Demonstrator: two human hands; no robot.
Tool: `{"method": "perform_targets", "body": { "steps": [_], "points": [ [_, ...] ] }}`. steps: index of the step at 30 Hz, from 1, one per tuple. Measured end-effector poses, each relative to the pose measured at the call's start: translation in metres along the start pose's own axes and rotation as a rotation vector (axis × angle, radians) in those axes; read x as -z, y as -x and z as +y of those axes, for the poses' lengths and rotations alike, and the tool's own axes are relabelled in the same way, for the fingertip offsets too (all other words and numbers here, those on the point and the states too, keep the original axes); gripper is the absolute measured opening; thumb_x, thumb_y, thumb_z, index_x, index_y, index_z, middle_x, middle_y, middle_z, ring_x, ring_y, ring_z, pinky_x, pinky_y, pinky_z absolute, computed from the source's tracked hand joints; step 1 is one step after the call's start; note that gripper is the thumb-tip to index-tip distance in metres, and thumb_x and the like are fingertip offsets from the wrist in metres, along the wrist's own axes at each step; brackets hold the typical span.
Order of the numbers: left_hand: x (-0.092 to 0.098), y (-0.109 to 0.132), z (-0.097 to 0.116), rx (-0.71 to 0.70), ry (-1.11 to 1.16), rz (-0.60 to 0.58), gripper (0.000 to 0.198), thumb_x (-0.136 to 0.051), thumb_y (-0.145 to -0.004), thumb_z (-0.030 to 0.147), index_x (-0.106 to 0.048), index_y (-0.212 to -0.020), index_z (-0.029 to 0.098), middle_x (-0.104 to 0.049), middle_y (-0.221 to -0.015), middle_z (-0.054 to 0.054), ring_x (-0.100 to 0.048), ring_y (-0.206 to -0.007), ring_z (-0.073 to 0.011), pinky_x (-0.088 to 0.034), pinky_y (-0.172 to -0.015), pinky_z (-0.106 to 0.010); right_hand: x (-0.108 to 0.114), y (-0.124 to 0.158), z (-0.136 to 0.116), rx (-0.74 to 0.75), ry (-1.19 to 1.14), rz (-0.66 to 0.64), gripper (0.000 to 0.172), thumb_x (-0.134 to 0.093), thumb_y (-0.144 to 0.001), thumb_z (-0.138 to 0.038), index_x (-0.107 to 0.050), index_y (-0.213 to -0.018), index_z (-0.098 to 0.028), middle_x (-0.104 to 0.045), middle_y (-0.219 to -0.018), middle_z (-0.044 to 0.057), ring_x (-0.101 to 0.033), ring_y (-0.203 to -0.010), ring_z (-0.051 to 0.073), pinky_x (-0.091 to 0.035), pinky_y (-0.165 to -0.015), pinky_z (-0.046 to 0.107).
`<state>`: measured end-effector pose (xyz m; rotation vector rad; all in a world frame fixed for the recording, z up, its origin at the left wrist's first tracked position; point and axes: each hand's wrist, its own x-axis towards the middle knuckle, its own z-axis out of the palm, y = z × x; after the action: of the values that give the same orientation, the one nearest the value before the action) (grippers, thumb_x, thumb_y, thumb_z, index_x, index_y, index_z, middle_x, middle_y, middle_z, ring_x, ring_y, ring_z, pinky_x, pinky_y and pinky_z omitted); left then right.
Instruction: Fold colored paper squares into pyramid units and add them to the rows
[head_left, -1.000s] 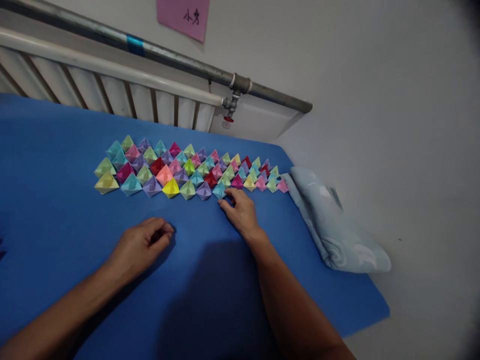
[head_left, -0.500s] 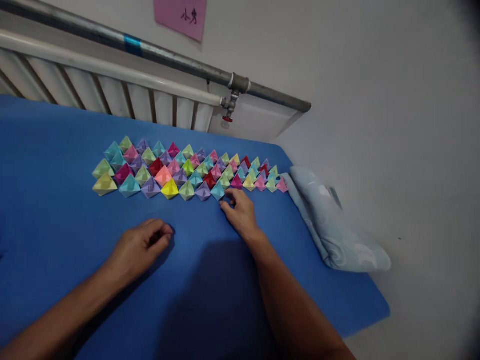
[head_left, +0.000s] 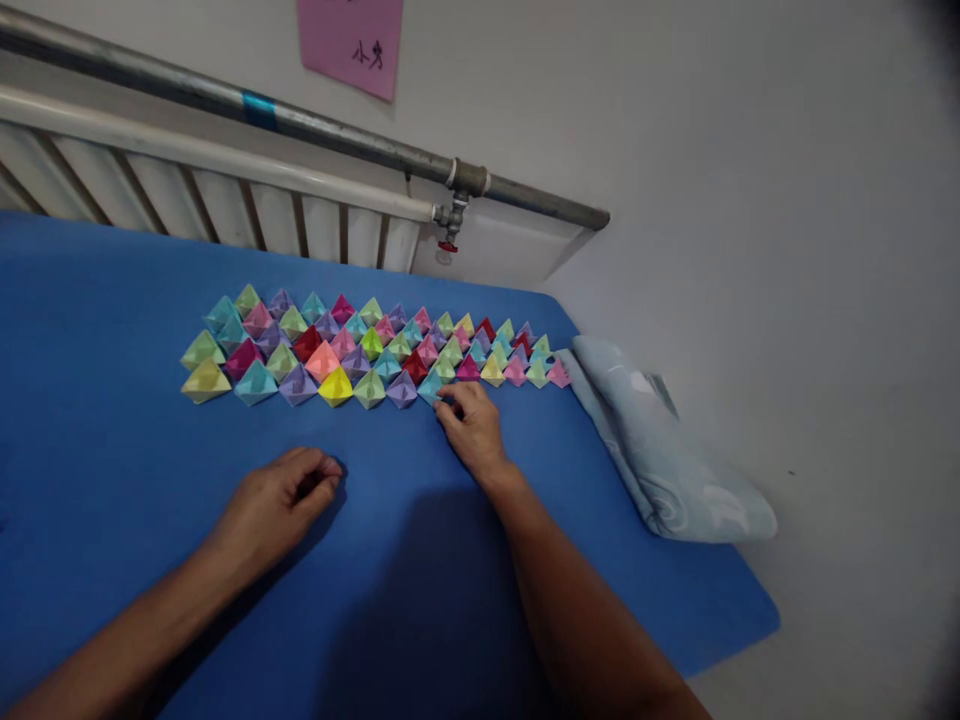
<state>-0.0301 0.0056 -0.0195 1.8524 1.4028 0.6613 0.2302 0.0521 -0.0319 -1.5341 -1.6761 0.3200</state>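
folded paper boats (head_left: 369,389) in mixed colours lie in a close-set block on the blue surface (head_left: 112,420), spanning 9 o'clock to 2 o'clock as read from the right hand (head_left: 475,430). the right hand is at the near edge of the block. its thumb and forefinger are slightly apart, tips at the right side of one light blue boat (head_left: 427,386), which sits in the front row at 10 o'clock. whether the tips grip the paper or only touch it: cannot tell.

change noted: compared with half a second earlier, the tips are closer to the light blue boat. the order of the front row is unchanged. on this evidence, that boat appears to be the piece in work, and its neighbours hold position.

left hand (head_left: 274,500): well apart from the right, between 8 and 9 o'clock. its fingers are curled; no item shows in it. whether thumb and fingertips meet: cannot tell.

surroundings: folded blanket (head_left: 660,450) at 3 o'clock, just beside the right end of the block; radiator (head_left: 225,161) at 10 o'clock; valve (head_left: 454,215) near 12 o'clock.
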Motion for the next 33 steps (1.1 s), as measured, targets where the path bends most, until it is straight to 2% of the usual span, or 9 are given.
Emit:
{"method": "perform_targets", "body": {
  "steps": [6,8,11,15,20,25,27,30,33],
  "points": [
    [-0.001,-0.001,-0.004,-0.003,-0.004,0.005,0.027,-0.049,-0.074,0.045,-0.065,-0.076,0.024,-0.070,-0.076,-0.002,-0.063,-0.067,-0.0193,-0.049,-0.063,-0.031,0.001,0.001,0.000,-0.036,-0.050,0.019,0.021,-0.064,-0.077,-0.025,-0.069,-0.097,-0.023,-0.064,-0.096,0.003,-0.058,-0.072,0.014,-0.050,-0.074,0.030],
    [-0.002,-0.001,-0.004,-0.011,-0.013,0.015,0.027,-0.049,-0.074,0.045,-0.065,-0.075,0.024,-0.070,-0.075,-0.002,-0.063,-0.066,-0.0192,-0.049,-0.063,-0.031,0.002,0.000,0.002,-0.120,-0.154,0.080,0.024,-0.067,-0.073,-0.030,-0.068,-0.096,-0.022,-0.064,-0.096,0.003,-0.057,-0.069,0.013,-0.049,-0.072,0.029],
    [-0.003,-0.002,-0.003,-0.033,-0.027,0.015,0.026,-0.048,-0.075,0.045,-0.064,-0.073,0.024,-0.069,-0.073,-0.001,-0.064,-0.066,-0.0191,-0.049,-0.063,-0.030,0.005,-0.004,0.008,-0.270,-0.331,0.190,0.023,-0.065,-0.073,-0.040,-0.065,-0.085,-0.021,-0.063,-0.083,0.001,-0.055,-0.065,0.013,-0.047,-0.067,0.028],
    [-0.003,-0.006,-0.002,-0.091,-0.055,0.045,0.024,-0.047,-0.075,0.042,-0.061,-0.069,0.023,-0.067,-0.071,-0.001,-0.062,-0.062,-0.0180,-0.048,-0.061,-0.029,0.012,-0.011,0.013,-0.353,-0.410,0.292,0.026,-0.053,-0.077,-0.046,-0.057,-0.074,-0.021,-0.056,-0.063,-0.003,-0.050,-0.055,0.013,-0.042,-0.052,0.025],
    [-0.002,-0.014,0.000,-0.177,-0.049,0.086,0.020,-0.048,-0.077,0.036,-0.061,-0.072,0.022,-0.064,-0.069,-0.001,-0.060,-0.063,-0.0179,-0.046,-0.062,-0.030,0.022,-0.010,0.008,-0.447,-0.460,0.380,0.028,-0.046,-0.074,-0.049,-0.050,-0.068,-0.022,-0.052,-0.056,-0.004,-0.046,-0.045,0.011,-0.037,-0.042,0.023],
    [-0.007,0.001,0.010,-0.137,-0.128,0.162,0.014,-0.053,-0.083,0.018,-0.063,-0.074,0.018,-0.065,-0.078,-0.004,-0.060,-0.078,-0.0168,-0.049,-0.078,-0.032,0.032,0.021,-0.026,-0.480,-0.522,0.298,0.027,-0.057,-0.064,-0.048,-0.054,-0.067,-0.021,-0.052,-0.054,-0.004,-0.046,-0.045,0.011,-0.038,-0.043,0.023],
    [-0.009,0.004,0.006,-0.087,-0.168,0.179,0.010,-0.058,-0.089,0.023,-0.066,-0.086,0.016,-0.067,-0.089,-0.005,-0.062,-0.086,-0.0170,-0.051,-0.083,-0.035,0.033,0.031,-0.036,-0.477,-0.555,0.246,0.027,-0.059,-0.060,-0.048,-0.055,-0.067,-0.022,-0.051,-0.055,-0.004,-0.045,-0.047,0.011,-0.037,-0.044,0.023],
    [-0.008,0.010,-0.002,-0.038,-0.200,0.193,0.028,-0.058,-0.094,0.035,-0.061,-0.116,0.017,-0.063,-0.117,-0.008,-0.064,-0.097,-0.0196,-0.055,-0.084,-0.040,0.032,0.044,-0.046,-0.458,-0.574,0.190,0.030,-0.061,-0.057,-0.049,-0.055,-0.066,-0.022,-0.052,-0.055,-0.003,-0.044,-0.047,0.011,-0.035,-0.044,0.024],
    [-0.011,0.026,-0.001,-0.047,-0.194,0.208,0.031,-0.058,-0.094,0.035,-0.060,-0.119,0.017,-0.062,-0.120,-0.009,-0.063,-0.100,-0.0207,-0.055,-0.086,-0.042,0.036,0.063,-0.054,-0.412,-0.536,0.154,0.032,-0.061,-0.057,-0.052,-0.057,-0.066,-0.021,-0.052,-0.053,-0.003,-0.046,-0.047,0.012,-0.037,-0.046,0.025]
  ]
}}
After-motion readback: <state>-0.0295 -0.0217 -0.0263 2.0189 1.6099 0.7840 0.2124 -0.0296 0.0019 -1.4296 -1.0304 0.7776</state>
